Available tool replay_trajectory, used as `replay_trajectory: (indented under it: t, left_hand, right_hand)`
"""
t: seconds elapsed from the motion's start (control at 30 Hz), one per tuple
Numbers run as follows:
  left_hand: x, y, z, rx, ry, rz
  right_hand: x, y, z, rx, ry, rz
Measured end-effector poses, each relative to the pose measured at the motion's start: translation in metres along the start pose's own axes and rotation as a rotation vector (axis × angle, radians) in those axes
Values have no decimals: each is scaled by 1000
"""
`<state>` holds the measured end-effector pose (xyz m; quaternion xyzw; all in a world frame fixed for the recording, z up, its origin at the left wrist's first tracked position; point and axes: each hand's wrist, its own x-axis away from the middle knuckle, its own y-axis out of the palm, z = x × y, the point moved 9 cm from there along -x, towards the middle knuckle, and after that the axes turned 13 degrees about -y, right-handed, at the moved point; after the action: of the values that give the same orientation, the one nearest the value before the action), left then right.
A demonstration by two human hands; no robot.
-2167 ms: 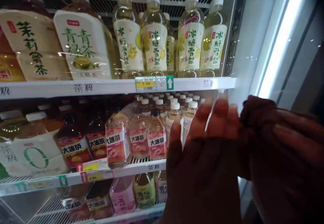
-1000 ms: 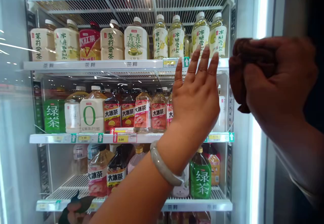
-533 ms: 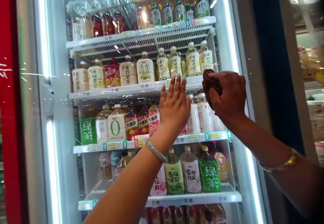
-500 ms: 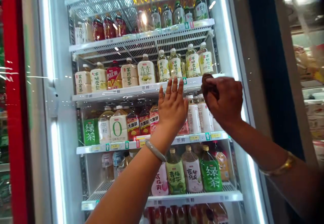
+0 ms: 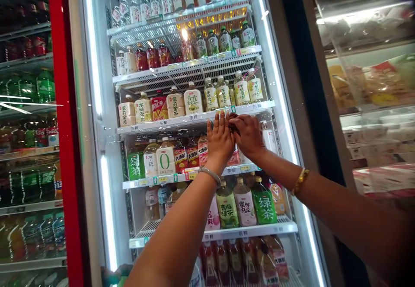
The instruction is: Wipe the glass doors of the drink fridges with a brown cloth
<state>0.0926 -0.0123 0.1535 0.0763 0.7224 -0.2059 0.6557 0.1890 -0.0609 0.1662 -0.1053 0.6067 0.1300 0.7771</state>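
My left hand is raised with its fingers stretched upward, palm toward the glass front of a lit drinks cooler. It holds nothing, and a grey bangle circles its wrist. Right beside it, my right hand has its fingers curled together close to the left fingertips. A small dark patch shows at those right fingers; I cannot make out whether it is a held thing or a reflection. The right wrist wears a gold bracelet. Behind the hands, bottled teas line the shelves.
A bright light strip runs down the cooler's left side. To the left, past a red frame, stands another cooler with green bottles. On the right, packaged goods sit behind glass.
My right hand has moved left and down, from apart to right beside my left hand. The left hand stays flat with fingers outstretched. The view has shifted, showing more on both sides.
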Motion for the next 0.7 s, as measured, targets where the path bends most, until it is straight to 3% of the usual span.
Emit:
replay_trajectory:
  t: [0.1,0.23,0.37,0.47,0.53,0.6,0.7]
  left_hand:
    - [2,-2,-1,-24,24,-8]
    - [6,-5,-9,-55,103,-14]
    - [9,-4,-25,-68,162,-22]
    - [8,-4,-37,-65,116,2]
    - [9,-4,-40,-55,74,23]
    - [10,-4,-41,-35,45,37]
    - [10,-4,-44,15,-29,66]
  right_hand:
    - [-10,5,-2,-22,-36,-32]
    - [4,-8,18,61,117,127]
    - [17,5,-7,45,51,106]
    - [-2,19,-27,8,-79,16]
    - [-13,22,-28,12,-122,-13]
    - [-12,21,-23,45,-92,6]
    - [10,18,-24,98,21,57]
